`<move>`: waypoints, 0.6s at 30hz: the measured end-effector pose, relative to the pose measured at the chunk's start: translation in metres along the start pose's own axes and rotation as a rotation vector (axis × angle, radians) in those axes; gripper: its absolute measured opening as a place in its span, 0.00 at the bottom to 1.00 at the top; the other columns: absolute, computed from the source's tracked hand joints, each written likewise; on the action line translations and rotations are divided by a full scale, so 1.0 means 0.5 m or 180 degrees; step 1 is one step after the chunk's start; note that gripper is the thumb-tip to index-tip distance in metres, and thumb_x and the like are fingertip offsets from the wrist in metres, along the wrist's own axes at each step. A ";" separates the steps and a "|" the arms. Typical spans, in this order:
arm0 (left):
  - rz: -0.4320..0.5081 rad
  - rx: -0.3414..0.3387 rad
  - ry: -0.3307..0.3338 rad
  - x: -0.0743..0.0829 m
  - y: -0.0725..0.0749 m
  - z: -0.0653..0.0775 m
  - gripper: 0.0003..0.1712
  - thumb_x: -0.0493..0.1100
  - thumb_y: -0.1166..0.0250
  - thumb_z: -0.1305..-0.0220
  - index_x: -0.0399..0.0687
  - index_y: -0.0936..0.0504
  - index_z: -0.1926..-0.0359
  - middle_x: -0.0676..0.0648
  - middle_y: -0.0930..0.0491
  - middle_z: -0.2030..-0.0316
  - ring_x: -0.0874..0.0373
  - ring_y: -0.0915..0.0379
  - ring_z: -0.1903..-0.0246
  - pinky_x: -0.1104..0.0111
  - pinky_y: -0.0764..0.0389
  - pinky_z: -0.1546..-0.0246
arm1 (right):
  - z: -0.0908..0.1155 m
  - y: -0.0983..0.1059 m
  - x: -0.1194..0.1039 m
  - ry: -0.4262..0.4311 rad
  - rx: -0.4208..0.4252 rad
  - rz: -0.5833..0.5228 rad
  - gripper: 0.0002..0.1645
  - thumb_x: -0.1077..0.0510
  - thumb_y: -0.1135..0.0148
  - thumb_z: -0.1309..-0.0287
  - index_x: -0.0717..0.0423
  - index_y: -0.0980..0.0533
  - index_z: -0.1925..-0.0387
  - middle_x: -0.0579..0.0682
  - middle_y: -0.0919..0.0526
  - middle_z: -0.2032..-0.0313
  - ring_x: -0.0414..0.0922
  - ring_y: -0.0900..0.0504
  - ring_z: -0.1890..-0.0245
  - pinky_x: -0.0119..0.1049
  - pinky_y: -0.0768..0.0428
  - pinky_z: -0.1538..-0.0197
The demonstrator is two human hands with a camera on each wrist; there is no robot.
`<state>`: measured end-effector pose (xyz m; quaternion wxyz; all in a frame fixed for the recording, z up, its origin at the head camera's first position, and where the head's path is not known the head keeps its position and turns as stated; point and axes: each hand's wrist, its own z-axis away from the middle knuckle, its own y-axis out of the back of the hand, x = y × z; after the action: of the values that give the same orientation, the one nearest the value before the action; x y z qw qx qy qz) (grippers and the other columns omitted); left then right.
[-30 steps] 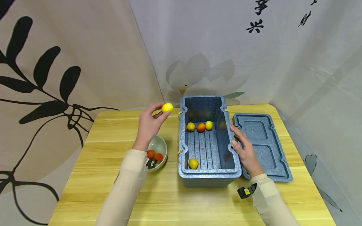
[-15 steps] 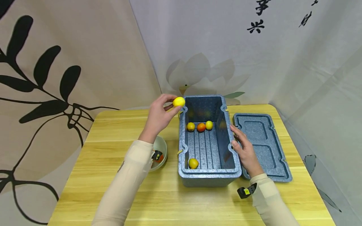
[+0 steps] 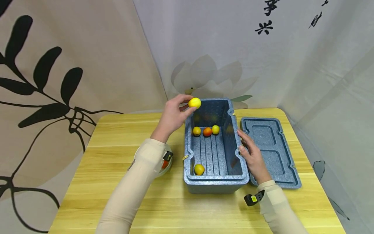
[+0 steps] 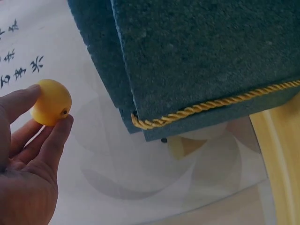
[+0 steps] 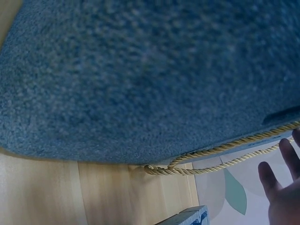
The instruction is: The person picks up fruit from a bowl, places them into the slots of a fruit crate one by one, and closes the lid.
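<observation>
A yellow lemon-like fruit (image 3: 194, 103) is pinched between the thumb and fingers of my left hand (image 3: 172, 117), above the far left rim of a blue-grey foam box (image 3: 217, 177). The left wrist view shows the same yellow fruit (image 4: 51, 101) at the fingertips, with a small dark spot on it. My right hand (image 3: 253, 156) rests against the box's right rim, its fingers extended. Inside the box, a yellow fruit (image 3: 197, 131), a red-orange fruit (image 3: 207, 132) and a paler yellow fruit (image 3: 215, 129) lie towards the back. Another yellow fruit (image 3: 199, 169) sits in the front left corner.
A pale bowl (image 3: 168, 169) with red fruit (image 3: 165, 164) stands left of the box, mostly hidden by my left forearm. The box's lid (image 3: 267, 152) lies on the wooden table (image 3: 117, 156) to the right. A yellow rope (image 4: 211, 105) runs along the box's side.
My left hand has carried the yellow fruit rightward and slightly away from me, from beside the box to over its far left rim. The right hand has stayed at the box's right rim.
</observation>
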<state>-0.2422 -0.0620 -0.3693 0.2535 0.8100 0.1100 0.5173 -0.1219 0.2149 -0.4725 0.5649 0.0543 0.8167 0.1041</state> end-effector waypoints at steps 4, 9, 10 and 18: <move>-0.0035 -0.0116 0.0056 0.005 -0.010 -0.007 0.21 0.38 0.31 0.37 0.39 0.22 0.43 0.45 0.23 0.48 0.55 0.26 0.46 0.70 0.22 0.48 | 0.000 0.000 -0.010 -0.0025 -0.0015 0.0003 0.29 0.69 0.52 0.30 0.66 0.40 0.29 0.63 0.40 0.29 0.36 0.42 0.31 0.31 0.39 0.34; -0.0060 -0.0226 0.0021 0.010 -0.024 -0.015 0.21 0.38 0.32 0.36 0.39 0.22 0.43 0.46 0.23 0.48 0.55 0.26 0.48 0.72 0.22 0.48 | 0.000 0.001 -0.007 0.0020 -0.0004 0.0006 0.29 0.69 0.53 0.30 0.67 0.40 0.29 0.64 0.40 0.30 0.37 0.42 0.31 0.32 0.39 0.33; -0.0075 -0.0241 0.0004 0.010 -0.027 -0.016 0.21 0.38 0.32 0.36 0.40 0.22 0.43 0.45 0.23 0.48 0.55 0.26 0.49 0.71 0.22 0.48 | 0.000 0.000 -0.007 0.0023 0.0000 0.0000 0.29 0.69 0.53 0.30 0.67 0.40 0.30 0.64 0.40 0.30 0.37 0.42 0.31 0.32 0.39 0.33; -0.0146 -0.0436 -0.0153 0.016 -0.047 -0.023 0.23 0.38 0.32 0.36 0.39 0.25 0.42 0.45 0.24 0.47 0.54 0.26 0.47 0.69 0.23 0.46 | 0.002 0.000 -0.004 0.0009 0.0007 -0.0008 0.29 0.69 0.52 0.30 0.67 0.39 0.30 0.64 0.40 0.30 0.37 0.41 0.31 0.36 0.39 0.32</move>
<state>-0.2468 -0.0350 -0.3715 0.3226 0.8002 0.0868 0.4981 -0.1202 0.2144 -0.4711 0.5639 0.0538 0.8177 0.1026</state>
